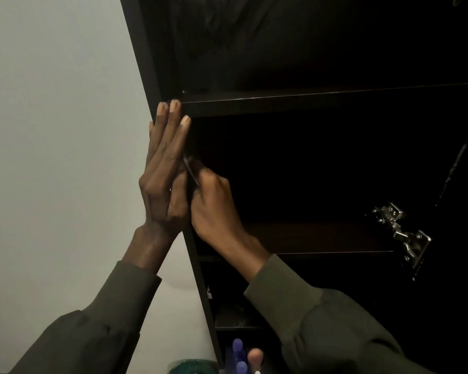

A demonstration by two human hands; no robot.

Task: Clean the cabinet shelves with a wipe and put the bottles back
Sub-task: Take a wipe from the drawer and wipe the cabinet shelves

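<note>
My left hand [164, 168] lies flat, fingers straight, against the dark wooden cabinet's left side panel [149, 76]. Just right of that panel, my right hand [214, 203] pinches a thin pale wipe [191, 171], so I judge I'm wiping; next comes the shelf [308, 102]. Below, purple-capped bottles [239, 354] wait. A metal hinge [400, 233] sits far right.

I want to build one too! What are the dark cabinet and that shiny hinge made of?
The cabinet looks like dark brown wood or wood-look board with a smooth, slightly glossy finish: its shelf edges are flat and straight and catch thin lines of light. It could be laminate; the dim light leaves that open. The hinge looks like bright silvery metal, since it glints and shows screw heads.
</note>
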